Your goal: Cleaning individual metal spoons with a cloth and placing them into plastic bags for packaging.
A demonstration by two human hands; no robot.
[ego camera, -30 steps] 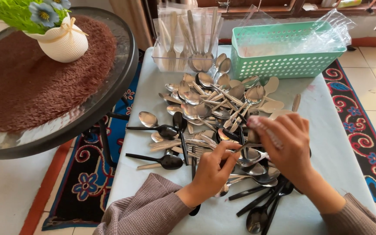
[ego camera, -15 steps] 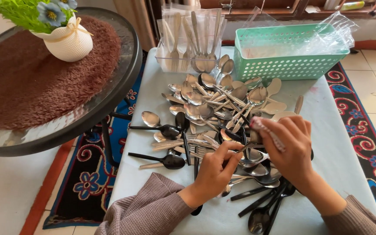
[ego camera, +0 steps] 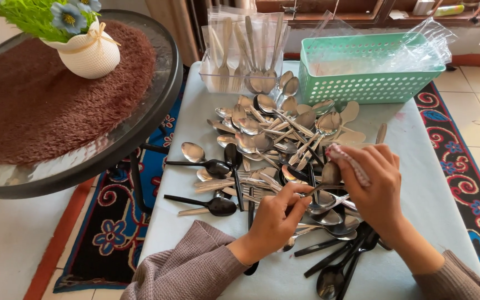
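— What's that person at the tabletop (ego camera: 434,205) doing?

— Wiping a spoon (ego camera: 324,179), by the look of it. The left hand (ego camera: 276,216) has its grip clenched on the handle, and the bowl is lifted just above the big heap of cutlery (ego camera: 276,139). The right hand (ego camera: 373,186) is grasping a small patterned cloth (ego camera: 350,162), pressed right beside the spoon's bowl.

— Much done so far?

— Hard to say for sure. The clear container (ego camera: 240,55) at the far edge holds a handful of upright spoons and forks. The green basket (ego camera: 370,66) next to it has only clear plastic bags in it, as far as I can see. Most of the pieces lie loose in the heap, with several black spoons (ego camera: 209,166) out to the left and more near the person's wrists. I'd judge it's early going, with most of the pile left.

— Anything different from a moment ago?

— Not much. A second back the right hand sat flatter over the spoon. Now the fingers have curled and the cloth shows above them, bunched at the fingertips. The left hand has kept its hold and hardly shifted. The heap looks the same.

— And off to the side?

— A round glass table (ego camera: 140,133) with a brown mat (ego camera: 40,105) and a white pot of flowers (ego camera: 87,53).
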